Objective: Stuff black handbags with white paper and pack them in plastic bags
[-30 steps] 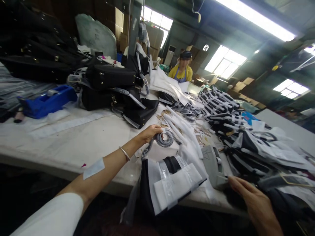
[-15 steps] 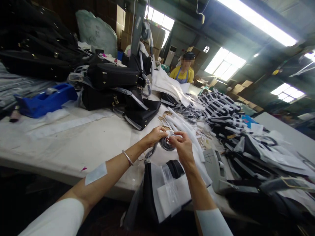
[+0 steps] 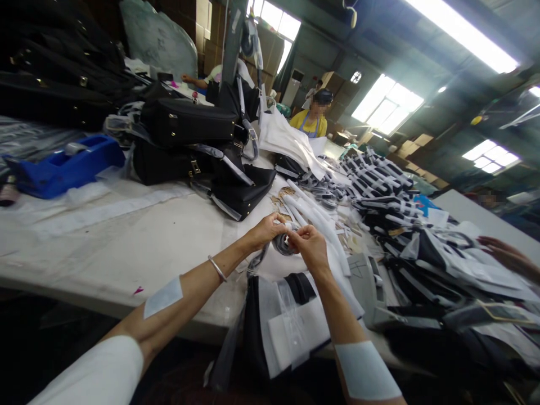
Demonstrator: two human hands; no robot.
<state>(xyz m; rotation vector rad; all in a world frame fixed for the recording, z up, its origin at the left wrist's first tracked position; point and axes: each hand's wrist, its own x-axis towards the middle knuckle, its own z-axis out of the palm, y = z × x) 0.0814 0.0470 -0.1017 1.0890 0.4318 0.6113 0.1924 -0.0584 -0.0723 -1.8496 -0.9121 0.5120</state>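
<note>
A coiled grey strap [image 3: 282,246], seemingly wrapped in clear film, is between my two hands above the table. My left hand [image 3: 270,229] pinches its upper left side with thumb and fingers. From the right, my right hand [image 3: 310,244] is closed at the coil's upper edge, its fingertips close to those of the left. A small white piece shows at the fingertips, too small to make out. Just below lies a black handbag [image 3: 253,320] at the table's front edge, with white sheets [image 3: 291,337] and clear film over its front.
Black handbags [image 3: 189,124] are piled at back left beside a blue tape dispenser [image 3: 71,166]. Wrapped black straps [image 3: 371,174] and bag parts are heaped at right, behind a grey device [image 3: 363,287]. Another person's hand [image 3: 506,253] reaches in there. A person in yellow [image 3: 312,121] is across the table.
My right fingertips have come closer to the left ones at the coil. Another person's hand has appeared at the right edge. The view has shifted slightly.
</note>
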